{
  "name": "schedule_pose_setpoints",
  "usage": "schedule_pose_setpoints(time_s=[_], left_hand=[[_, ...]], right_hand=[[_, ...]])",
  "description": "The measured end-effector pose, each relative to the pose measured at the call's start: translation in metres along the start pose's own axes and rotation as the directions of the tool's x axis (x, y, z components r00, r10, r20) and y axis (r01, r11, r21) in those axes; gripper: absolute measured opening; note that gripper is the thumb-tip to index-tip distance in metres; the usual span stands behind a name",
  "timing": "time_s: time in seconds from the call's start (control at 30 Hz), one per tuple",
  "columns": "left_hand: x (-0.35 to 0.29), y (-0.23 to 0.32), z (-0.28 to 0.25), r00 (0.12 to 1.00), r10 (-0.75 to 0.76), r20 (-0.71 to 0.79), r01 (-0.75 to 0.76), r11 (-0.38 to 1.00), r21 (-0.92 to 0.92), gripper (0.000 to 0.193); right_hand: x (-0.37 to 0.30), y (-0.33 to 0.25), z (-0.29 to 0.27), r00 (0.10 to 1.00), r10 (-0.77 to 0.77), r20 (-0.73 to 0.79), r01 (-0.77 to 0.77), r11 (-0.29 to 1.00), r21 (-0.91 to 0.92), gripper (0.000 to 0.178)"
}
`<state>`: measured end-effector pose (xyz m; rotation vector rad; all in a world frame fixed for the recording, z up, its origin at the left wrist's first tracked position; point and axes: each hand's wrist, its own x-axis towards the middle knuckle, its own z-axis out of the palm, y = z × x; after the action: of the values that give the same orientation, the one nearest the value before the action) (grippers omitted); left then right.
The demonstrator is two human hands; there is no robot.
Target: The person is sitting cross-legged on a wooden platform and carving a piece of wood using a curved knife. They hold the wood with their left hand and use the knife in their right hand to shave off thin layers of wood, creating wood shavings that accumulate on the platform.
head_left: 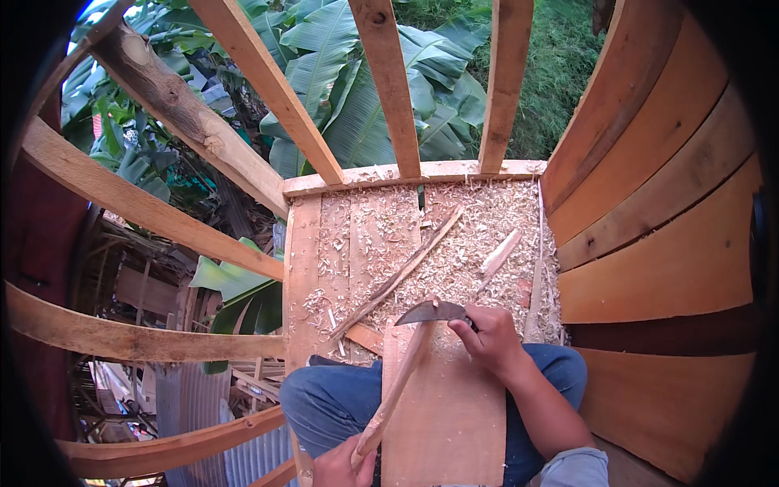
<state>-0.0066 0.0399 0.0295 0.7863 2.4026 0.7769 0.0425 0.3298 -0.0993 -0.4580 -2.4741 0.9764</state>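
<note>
My right hand (491, 341) is closed round the handle of a curved, dark-bladed knife (422, 312). The blade points left and lies across the far end of a slim wooden stick (395, 398). Near the lower edge my left hand (345, 466) grips the near end of that stick, which slants up and to the right. Under the stick a flat wooden board (454, 414) rests on my lap between my blue-trousered knees. A small pale chip (436, 301) shows at the blade's back edge. The knife's handle is mostly hidden in my fingers.
Wood shavings (479, 211) cover much of the plank floor (304, 252). A long bark-edged strip (402, 272) and a short pale piece of wood (500, 252) lie ahead. Wooden railing bars (389, 89) stand in front and left; a plank wall (657, 260) rises on the right. Banana leaves (324, 97) hang beyond.
</note>
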Motion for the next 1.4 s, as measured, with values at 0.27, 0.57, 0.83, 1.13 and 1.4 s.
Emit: schedule_pose_setpoints(time_s=[0.27, 0.57, 0.83, 1.13, 1.4], left_hand=[[0.004, 0.003, -0.002, 0.995, -0.053, 0.085, 0.051, 0.998, 0.029, 0.025], [0.003, 0.004, 0.001, 1.000, 0.009, 0.020, -0.009, 1.000, 0.004, 0.023], [-0.001, 0.007, 0.004, 0.999, 0.027, -0.020, -0.027, 1.000, 0.002, 0.020], [0.001, 0.011, 0.003, 1.000, 0.006, -0.010, -0.005, 1.000, 0.009, 0.023], [0.000, 0.019, 0.004, 0.999, -0.040, -0.003, 0.040, 0.999, 0.032, 0.018]], right_hand=[[-0.004, -0.002, 0.010, 0.999, -0.033, 0.026, 0.031, 0.998, 0.055, 0.041], [-0.009, -0.022, 0.006, 0.939, -0.287, 0.191, 0.265, 0.955, 0.132, 0.042], [-0.007, -0.005, -0.013, 0.999, 0.027, 0.033, -0.031, 0.994, 0.108, 0.044], [-0.018, -0.028, -0.002, 0.950, -0.160, 0.269, 0.159, 0.987, 0.026, 0.047], [-0.008, -0.018, -0.021, 0.974, 0.222, -0.050, -0.227, 0.966, -0.127, 0.049]])
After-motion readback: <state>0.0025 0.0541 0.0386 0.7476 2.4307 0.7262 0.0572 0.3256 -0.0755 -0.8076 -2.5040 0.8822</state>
